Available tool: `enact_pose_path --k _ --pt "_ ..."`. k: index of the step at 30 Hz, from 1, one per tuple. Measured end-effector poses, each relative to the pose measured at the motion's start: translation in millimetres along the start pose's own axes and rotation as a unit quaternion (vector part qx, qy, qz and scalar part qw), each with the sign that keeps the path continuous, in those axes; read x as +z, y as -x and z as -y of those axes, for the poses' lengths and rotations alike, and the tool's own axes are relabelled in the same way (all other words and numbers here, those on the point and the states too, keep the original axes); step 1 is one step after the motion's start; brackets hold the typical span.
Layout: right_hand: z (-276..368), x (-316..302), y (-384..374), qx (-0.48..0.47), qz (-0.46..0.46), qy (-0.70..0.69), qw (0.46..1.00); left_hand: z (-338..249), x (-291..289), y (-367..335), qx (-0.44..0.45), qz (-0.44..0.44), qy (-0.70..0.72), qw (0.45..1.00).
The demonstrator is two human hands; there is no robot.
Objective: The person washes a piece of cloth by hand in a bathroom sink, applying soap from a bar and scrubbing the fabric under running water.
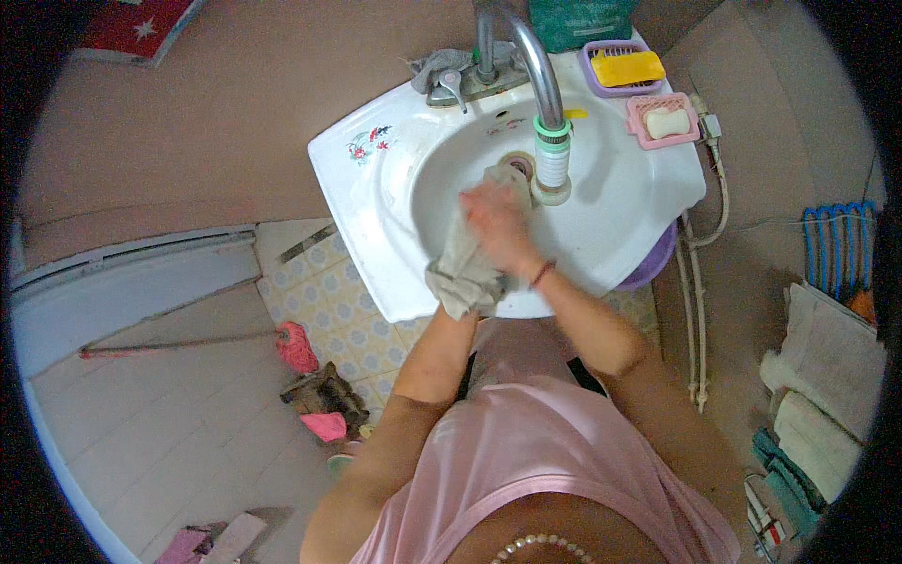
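Note:
A light grey, wet-looking cloth lies bunched over the near part of the white washbasin, reaching toward the drain. My left forearm runs up into the cloth, which covers that hand, so its fingers are hidden. On top of the cloth my right hand is closed and pressed down, somewhat blurred, with a thin dark band at its wrist. The curved metal faucet, ending in a green and white nozzle, hangs just beyond my right hand. I cannot make out running water.
A purple dish with a yellow bar and a pink dish with white soap sit on the right rim. A grey rag lies behind the tap lever. Pipes run down at right, near a purple basin. Towels hang farther right.

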State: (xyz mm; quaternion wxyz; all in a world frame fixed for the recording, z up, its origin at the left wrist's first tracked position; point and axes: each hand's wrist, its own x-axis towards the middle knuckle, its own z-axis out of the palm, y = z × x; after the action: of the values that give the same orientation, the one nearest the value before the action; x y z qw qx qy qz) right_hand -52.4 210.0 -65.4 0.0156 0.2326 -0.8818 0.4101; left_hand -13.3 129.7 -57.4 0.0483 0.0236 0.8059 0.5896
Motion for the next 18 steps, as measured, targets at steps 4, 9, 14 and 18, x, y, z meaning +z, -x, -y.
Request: enact_pose_path --k 4,9,14,18 --pt "-15.1 3.7 0.5 0.009 -0.038 0.022 0.999 2.4 -10.7 1.9 -0.023 0.007 0.036 0.999" --pt "-59.5 8.2 -5.9 0.102 -0.026 -0.041 0.994 -8.2 10.5 0.3 0.032 0.003 -0.08 0.996" --pt "33.4 5.4 19.6 -0.034 -0.044 -0.014 0.998 4.1 -9.4 -3.3 -0.016 0.001 0.001 1.0" --pt "-5.7 -7.5 -8.3 -0.046 0.031 0.034 0.998 -2.8 -1.9 2.7 0.008 -0.002 -0.066 0.998"
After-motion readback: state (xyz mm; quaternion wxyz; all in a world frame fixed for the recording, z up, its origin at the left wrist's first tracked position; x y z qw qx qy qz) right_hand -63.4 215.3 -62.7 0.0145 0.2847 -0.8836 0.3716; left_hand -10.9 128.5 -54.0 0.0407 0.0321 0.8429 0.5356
